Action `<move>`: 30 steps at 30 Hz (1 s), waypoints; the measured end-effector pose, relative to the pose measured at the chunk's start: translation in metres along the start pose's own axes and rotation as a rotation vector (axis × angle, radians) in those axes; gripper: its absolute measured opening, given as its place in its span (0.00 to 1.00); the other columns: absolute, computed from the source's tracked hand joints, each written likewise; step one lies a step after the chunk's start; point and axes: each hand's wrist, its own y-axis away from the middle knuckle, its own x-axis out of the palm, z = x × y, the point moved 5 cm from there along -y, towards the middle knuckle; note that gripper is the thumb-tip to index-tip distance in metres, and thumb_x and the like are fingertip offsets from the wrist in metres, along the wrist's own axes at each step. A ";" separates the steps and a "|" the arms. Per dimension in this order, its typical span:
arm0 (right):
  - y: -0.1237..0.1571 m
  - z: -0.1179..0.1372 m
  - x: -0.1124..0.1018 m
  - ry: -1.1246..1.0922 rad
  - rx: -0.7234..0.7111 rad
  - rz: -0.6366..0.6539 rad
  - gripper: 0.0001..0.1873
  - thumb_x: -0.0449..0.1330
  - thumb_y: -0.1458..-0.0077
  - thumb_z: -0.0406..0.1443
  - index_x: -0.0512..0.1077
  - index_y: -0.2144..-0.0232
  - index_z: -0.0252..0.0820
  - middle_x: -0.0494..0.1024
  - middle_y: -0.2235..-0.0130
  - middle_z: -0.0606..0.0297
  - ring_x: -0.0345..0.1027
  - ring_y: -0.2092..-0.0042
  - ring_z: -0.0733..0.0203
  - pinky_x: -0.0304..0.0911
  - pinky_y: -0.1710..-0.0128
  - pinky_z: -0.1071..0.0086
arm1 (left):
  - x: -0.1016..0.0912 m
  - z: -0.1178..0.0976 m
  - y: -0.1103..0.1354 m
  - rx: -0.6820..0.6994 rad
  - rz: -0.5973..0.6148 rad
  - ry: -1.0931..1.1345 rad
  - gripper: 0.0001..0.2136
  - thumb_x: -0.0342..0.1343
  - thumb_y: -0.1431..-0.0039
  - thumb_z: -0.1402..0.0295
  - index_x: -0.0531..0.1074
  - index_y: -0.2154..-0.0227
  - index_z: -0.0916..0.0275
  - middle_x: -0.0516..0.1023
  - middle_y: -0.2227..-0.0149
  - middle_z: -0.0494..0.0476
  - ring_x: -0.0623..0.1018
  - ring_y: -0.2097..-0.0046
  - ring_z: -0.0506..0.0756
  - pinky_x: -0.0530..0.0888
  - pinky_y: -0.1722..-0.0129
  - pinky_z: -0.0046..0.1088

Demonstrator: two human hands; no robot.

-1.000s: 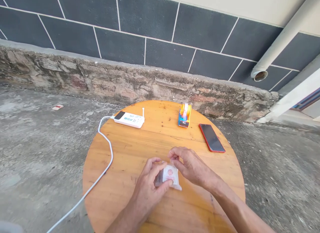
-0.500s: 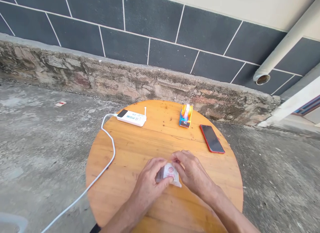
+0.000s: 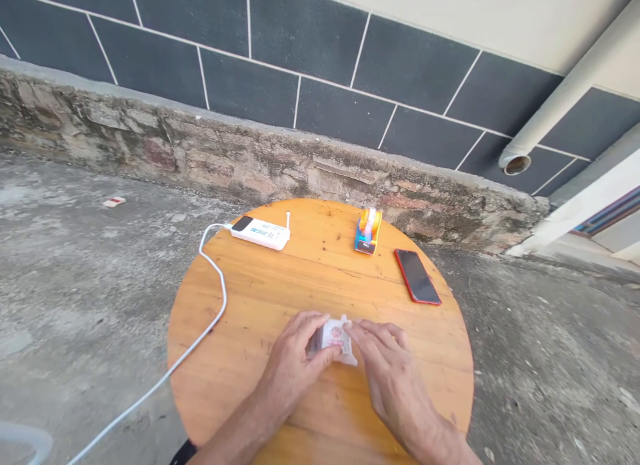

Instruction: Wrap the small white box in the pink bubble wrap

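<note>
A small packet in clear wrapping (image 3: 336, 337), white with pinkish-red print, lies in front of me near the middle of the table. My left hand (image 3: 299, 352) is closed around its left side, thumb across the near part and fingers along the far side. The fingertips of my right hand (image 3: 387, 358) are bent together at the packet's upper right edge, closed on the wrapping there; the thumb is mostly hidden. A loose flap of wrapping sticks out along the right side. What is inside the packet cannot be made out.
On the round wooden table (image 3: 240, 298) stand a white power bank (image 3: 261, 232) with a white cable (image 3: 220, 305), a yellow-and-blue tape dispenser (image 3: 369, 232) and a red-edged phone (image 3: 417, 276). Behind runs a stone-based wall (image 3: 240, 158) with a drainpipe (image 3: 540, 125).
My right hand has turned and its fingers have come down onto the packet's upper right edge. The wrapping's end now stands out straighter. My left hand keeps its hold.
</note>
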 end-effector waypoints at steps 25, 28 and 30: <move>-0.001 -0.027 0.022 -0.296 0.185 0.041 0.20 0.55 0.41 0.37 0.61 0.46 0.45 0.72 0.50 0.56 0.66 0.49 0.52 0.62 0.49 0.54 | 0.002 0.002 0.003 -0.020 0.006 -0.007 0.16 0.56 0.45 0.70 0.69 0.52 0.57 0.72 0.52 0.58 0.73 0.51 0.56 0.73 0.53 0.35; 0.004 -0.026 0.024 -0.274 0.192 0.029 0.24 0.55 0.41 0.40 0.58 0.43 0.46 0.70 0.46 0.54 0.64 0.46 0.51 0.59 0.46 0.52 | 0.003 0.003 0.003 -0.011 -0.010 0.000 0.17 0.57 0.46 0.70 0.69 0.52 0.57 0.72 0.52 0.58 0.74 0.52 0.56 0.74 0.54 0.34; 0.008 -0.026 0.023 -0.253 0.199 0.009 0.28 0.55 0.41 0.42 0.54 0.40 0.46 0.65 0.42 0.53 0.59 0.41 0.49 0.57 0.44 0.51 | 0.003 0.003 0.004 0.000 -0.020 -0.002 0.17 0.57 0.46 0.70 0.69 0.52 0.57 0.72 0.52 0.58 0.74 0.53 0.56 0.74 0.55 0.34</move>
